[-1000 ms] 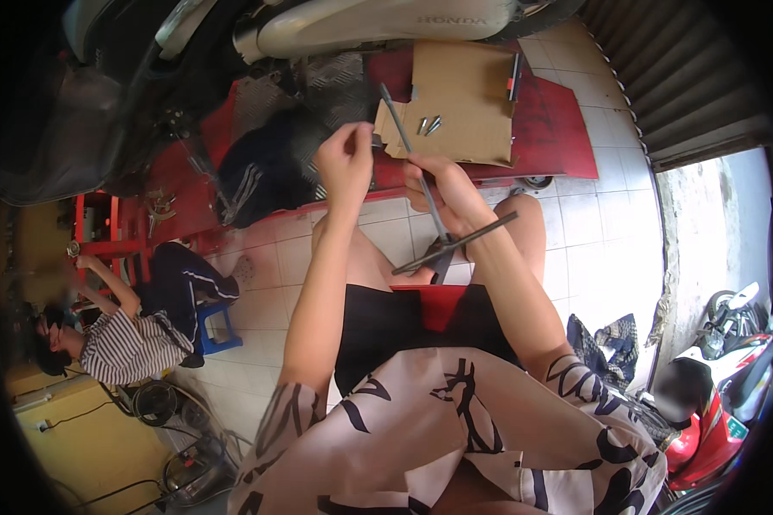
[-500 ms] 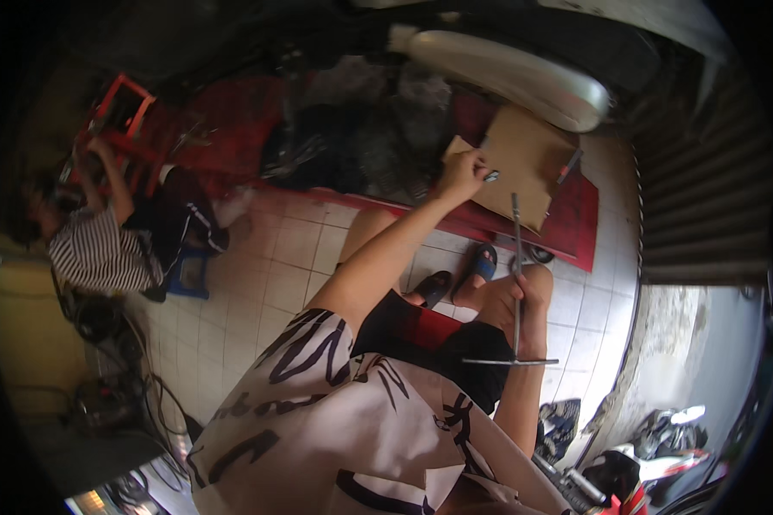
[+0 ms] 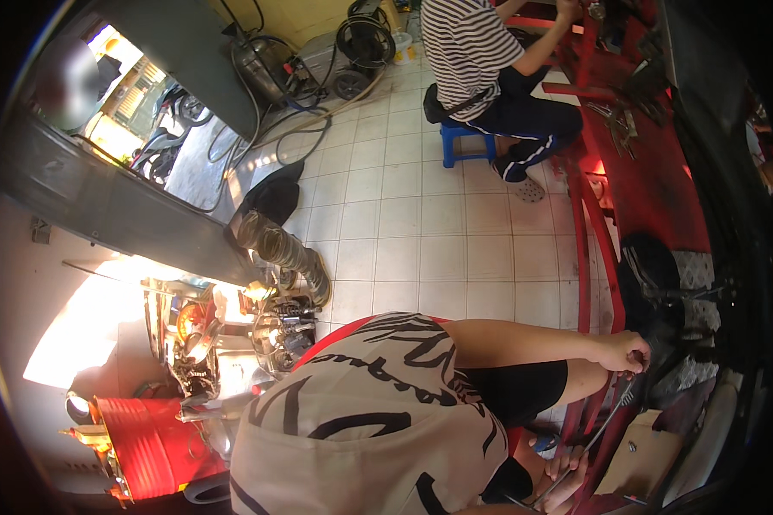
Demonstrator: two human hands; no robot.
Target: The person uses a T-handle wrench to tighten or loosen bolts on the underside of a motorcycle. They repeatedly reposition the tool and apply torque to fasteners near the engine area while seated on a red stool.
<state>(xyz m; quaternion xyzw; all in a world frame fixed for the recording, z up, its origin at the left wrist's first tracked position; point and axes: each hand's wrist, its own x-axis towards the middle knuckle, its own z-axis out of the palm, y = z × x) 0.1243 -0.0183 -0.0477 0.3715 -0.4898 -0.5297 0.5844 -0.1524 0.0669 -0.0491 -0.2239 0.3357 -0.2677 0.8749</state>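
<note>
My left hand [image 3: 624, 352] is stretched out to the right over the edge of the red metal stand, its fingers curled closed. Whatever it may hold is too dark to make out. Closer to me, my right hand [image 3: 567, 476] is wrapped round the shaft of a T-handle wrench [image 3: 605, 422]. The wrench slants up so that its far end comes just below my left hand, and its crossbar lies low by my lap. Beyond the shaft, a brown cardboard sheet [image 3: 648, 463] rests on the stand with a small shiny metal piece [image 3: 632, 446] on it.
A person in a striped shirt [image 3: 459, 51] sits on a blue stool [image 3: 468, 146] at a red stand [image 3: 661, 172] with tools on it. Motorcycle parts [image 3: 275, 330] and a red drum-like container [image 3: 150, 442] stand at left. Hoses [image 3: 318, 129] trail over the tiled floor [image 3: 404, 223].
The view has swung far to the left, bringing in the floor and doorway. My left hand has left the cardboard, where a small metal piece now lies. My right hand keeps the T-handle wrench.
</note>
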